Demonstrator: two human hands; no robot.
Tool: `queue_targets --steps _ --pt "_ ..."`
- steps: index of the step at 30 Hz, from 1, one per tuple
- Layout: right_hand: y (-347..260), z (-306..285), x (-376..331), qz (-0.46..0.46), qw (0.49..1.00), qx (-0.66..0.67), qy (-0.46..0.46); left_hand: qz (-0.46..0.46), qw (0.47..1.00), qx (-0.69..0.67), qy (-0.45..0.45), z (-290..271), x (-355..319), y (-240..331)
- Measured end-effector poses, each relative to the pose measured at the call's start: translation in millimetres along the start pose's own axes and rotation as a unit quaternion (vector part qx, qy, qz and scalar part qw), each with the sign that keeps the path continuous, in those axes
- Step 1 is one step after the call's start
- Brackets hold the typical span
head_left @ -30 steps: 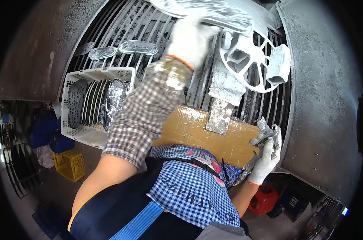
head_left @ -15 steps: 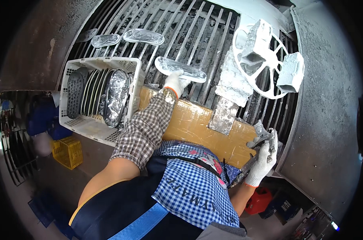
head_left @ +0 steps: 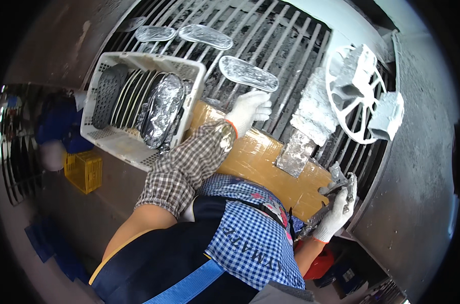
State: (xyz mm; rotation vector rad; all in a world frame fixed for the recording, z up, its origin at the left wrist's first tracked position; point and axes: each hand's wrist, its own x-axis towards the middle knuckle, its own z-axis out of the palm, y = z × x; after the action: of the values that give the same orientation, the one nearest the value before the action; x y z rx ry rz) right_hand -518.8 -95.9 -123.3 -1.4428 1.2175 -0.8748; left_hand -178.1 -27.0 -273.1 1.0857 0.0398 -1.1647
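My left hand, in a white glove, holds nothing; its fingers are loosely bent and a little apart. It hovers just below the near edge of a sole-shaped piece in shiny clear film, which lies on the metal bars. Two more such pieces, a film-covered sole and a smaller-looking one, lie farther left. At the lower right, my gloved right hand is closed round what looks like a grey-crusted spray gun, partly hidden by the fingers.
A white plastic basket holds several dark soles standing on edge. Cardboard covers the near edge of the grate. A white-coated spoked wheel with blocks on it stands at right. A grey metal wall rises beside it.
My left hand has let go of the film-covered piece, now lying on the bars, and drawn back toward me. The whole view has shifted slightly. My right hand keeps its grip.
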Motion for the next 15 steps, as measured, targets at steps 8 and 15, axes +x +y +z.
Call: queue_targets --steps 8,15 --pt "6 4 2 0.007 0.999 -0.035 -0.015 0.219 0.95 0.169 0.146 -43 -99 139" --pt "8 9 2 -0.016 0.999 -0.015 -0.03 0.142 0.568 0.721 0.371 -157 -73 164"
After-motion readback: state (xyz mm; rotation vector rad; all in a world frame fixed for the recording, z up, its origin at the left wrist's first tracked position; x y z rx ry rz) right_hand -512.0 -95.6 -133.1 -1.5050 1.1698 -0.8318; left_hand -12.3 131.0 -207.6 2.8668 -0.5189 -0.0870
